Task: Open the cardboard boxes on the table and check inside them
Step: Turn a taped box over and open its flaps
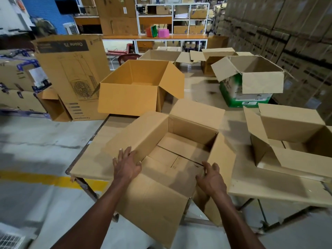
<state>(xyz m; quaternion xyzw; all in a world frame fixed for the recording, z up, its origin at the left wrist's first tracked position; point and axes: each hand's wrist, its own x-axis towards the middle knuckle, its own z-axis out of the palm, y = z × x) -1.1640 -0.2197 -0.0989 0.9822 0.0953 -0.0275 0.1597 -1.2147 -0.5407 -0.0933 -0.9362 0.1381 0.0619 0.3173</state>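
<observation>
A brown cardboard box point(186, 133) stands at the table's near edge with all flaps spread open; its inside holds nothing but the bottom flaps. My left hand point(126, 163) lies flat with straight fingers on the box's left flap at the near left corner. My right hand point(211, 177) has its fingers curled over the near right corner of the box's rim. Behind it sits a larger open box point(129, 97), with nothing visible inside. An open box point(291, 133) stands to the right, and a green-and-white open box point(233, 90) further back.
The table point(203, 85) carries more open boxes at its far end point(215, 56). A tall printed carton point(71, 72) stands on the floor to the left. Stacked cartons wall the right side point(296, 33). Shelving point(172, 20) fills the back. A yellow floor line point(36, 178) runs at left.
</observation>
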